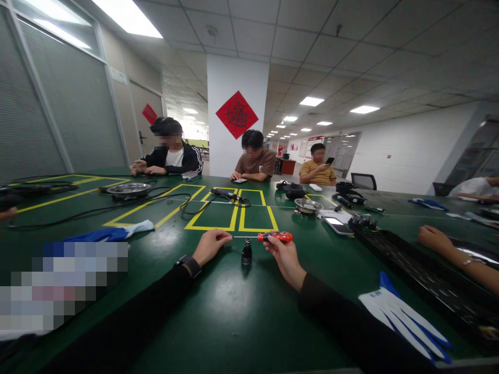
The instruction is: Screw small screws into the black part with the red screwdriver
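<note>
My right hand point(286, 255) is closed round the red handle of a screwdriver point(276, 237), whose thin shaft points left. At the end of the shaft is my left hand point(212, 245), its fingers pinched together; whether they hold the tip or something small is too small to tell. Between the hands, just below the shaft, a black cone-shaped part point(246, 253) stands upright on the green table point(230, 317).
Blue and white gloves point(403, 317) lie at the right beside a long black tray point(421, 275). Metal bowls point(128, 190), cables, a phone point(337, 225) and yellow tape outlines are further off. Several people sit around; another person's hand point(434, 240) rests at the right.
</note>
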